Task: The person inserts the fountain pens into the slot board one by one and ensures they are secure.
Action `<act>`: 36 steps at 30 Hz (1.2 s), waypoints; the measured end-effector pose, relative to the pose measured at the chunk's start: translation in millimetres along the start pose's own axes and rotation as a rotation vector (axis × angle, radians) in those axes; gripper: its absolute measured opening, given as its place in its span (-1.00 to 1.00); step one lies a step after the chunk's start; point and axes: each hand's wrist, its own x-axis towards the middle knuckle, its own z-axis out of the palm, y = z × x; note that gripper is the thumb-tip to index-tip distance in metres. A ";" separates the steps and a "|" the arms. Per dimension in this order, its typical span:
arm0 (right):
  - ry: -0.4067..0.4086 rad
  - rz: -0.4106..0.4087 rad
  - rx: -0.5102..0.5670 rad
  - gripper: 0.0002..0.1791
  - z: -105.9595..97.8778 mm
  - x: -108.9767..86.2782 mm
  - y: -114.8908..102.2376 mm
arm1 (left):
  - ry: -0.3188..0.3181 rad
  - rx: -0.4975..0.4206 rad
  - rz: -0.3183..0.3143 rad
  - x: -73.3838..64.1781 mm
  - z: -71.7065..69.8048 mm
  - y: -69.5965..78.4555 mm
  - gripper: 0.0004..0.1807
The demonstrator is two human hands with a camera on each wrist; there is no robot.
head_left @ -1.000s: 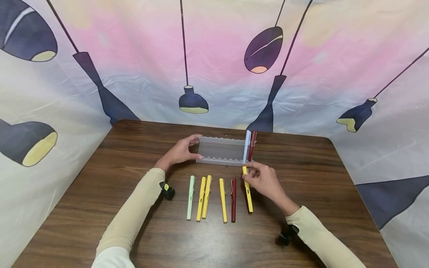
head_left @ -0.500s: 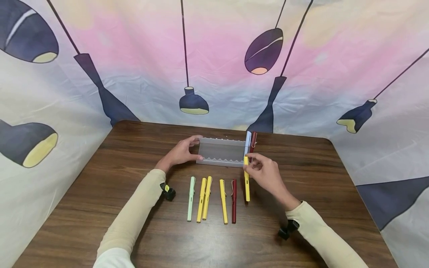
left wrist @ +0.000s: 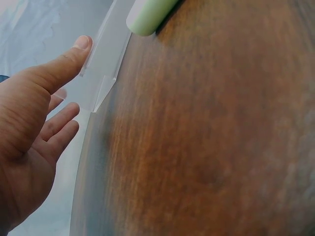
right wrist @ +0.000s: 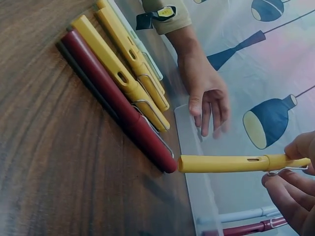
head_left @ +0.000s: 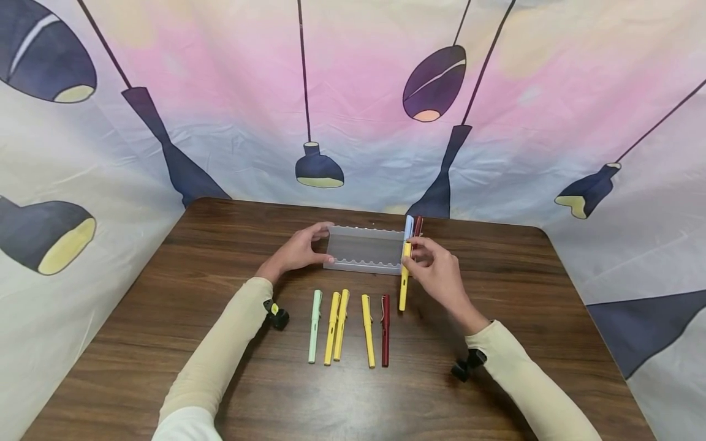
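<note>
Your right hand [head_left: 438, 275] pinches a slim, bright yellow capped pen [head_left: 404, 288] at the front edge of a clear plastic rack [head_left: 358, 267] with scalloped rims, near the pale blue pen [head_left: 408, 226] and dark red pen [head_left: 418, 224] at its right end. Your left hand [head_left: 295, 250] grips the rack's left end. Nearer you on the dark wood-grain table [head_left: 287, 386] lie a mint-green pen [head_left: 314, 327], three yellow pens [head_left: 332, 331] and a second dark red pen [head_left: 385, 334].
</note>
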 end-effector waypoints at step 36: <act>0.244 -0.126 -0.068 -0.59 9.2 54.5 -3.5 | 0.004 -0.017 -0.006 -1.3 1.1 -3.0 0.01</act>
